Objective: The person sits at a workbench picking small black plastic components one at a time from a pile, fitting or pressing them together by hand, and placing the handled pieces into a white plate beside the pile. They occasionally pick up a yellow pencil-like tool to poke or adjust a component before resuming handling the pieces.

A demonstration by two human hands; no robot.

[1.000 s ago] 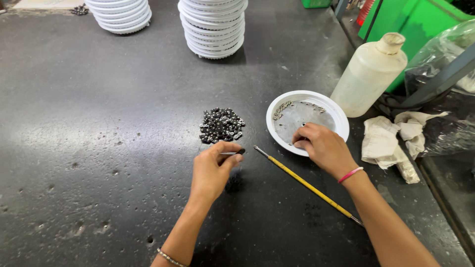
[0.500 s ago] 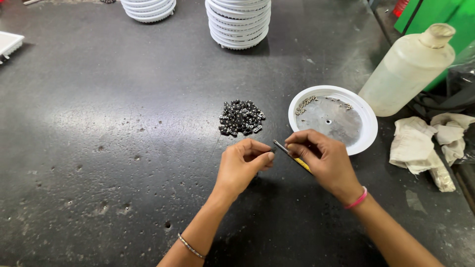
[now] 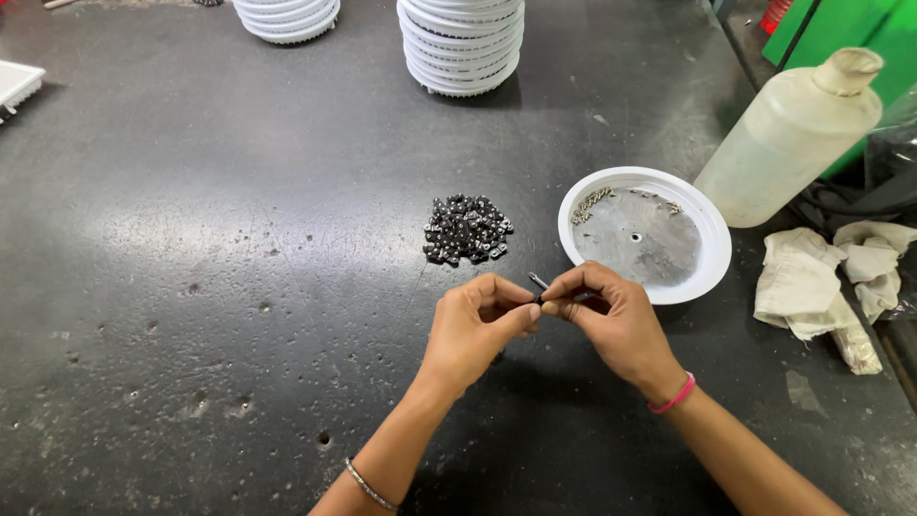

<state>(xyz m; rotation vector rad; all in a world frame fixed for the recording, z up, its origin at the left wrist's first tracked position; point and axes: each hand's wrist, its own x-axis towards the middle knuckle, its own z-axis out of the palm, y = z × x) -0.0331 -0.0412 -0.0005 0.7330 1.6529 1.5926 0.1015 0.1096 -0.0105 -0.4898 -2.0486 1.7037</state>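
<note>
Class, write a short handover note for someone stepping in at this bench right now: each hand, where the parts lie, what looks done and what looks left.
Left hand: pinches a tiny dark part at its fingertips, raised above the table.
Right hand: meets the left, fingertips on the same part; a thin metal tool tip sticks out between the hands.
Parts: pile of small dark pieces just beyond the hands; white dish to the right holds a few small metal bits near its far rim.
Done: cannot tell how many pieces are finished.
Left: the pile looks large and untouched.
Nearby: plastic bottle, rags, stacked white dishes.
</note>
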